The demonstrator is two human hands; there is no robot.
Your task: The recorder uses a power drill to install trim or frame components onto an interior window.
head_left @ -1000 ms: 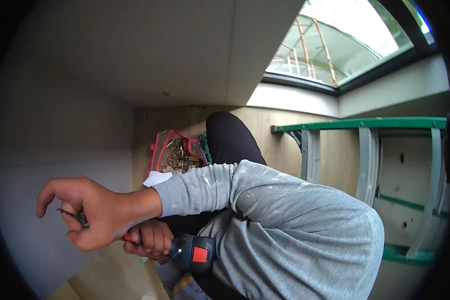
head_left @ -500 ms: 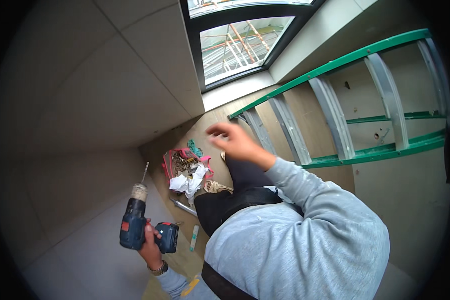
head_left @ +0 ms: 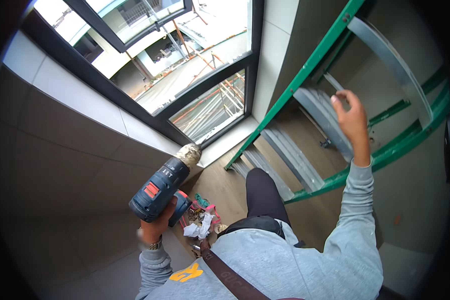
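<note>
My left hand (head_left: 157, 227) grips the handle of a dark blue cordless drill (head_left: 160, 187) with red switches. Its paint-worn chuck (head_left: 188, 155) points up toward the window corner; no bit can be made out past it. My right hand (head_left: 354, 117) is raised over a grey step of the green stepladder (head_left: 312, 67), thumb and fingers loosely bent and apart. Whether it touches the step, I cannot tell. My bent knee (head_left: 261, 187) is beside the ladder's lower steps, and my foot there is hidden.
A tall dark-framed window (head_left: 205, 82) stands ahead, with scaffolding outside. Tiled wall (head_left: 75, 135) runs along the left. On the floor by my legs lies a pink-edged bag (head_left: 216, 214) with white crumpled paper (head_left: 199, 227) and a teal cloth (head_left: 202, 200).
My right hand has moved right and up to the ladder. The drill has risen toward the window, still in my left hand. My view has shifted upward, and one knee has come up.
</note>
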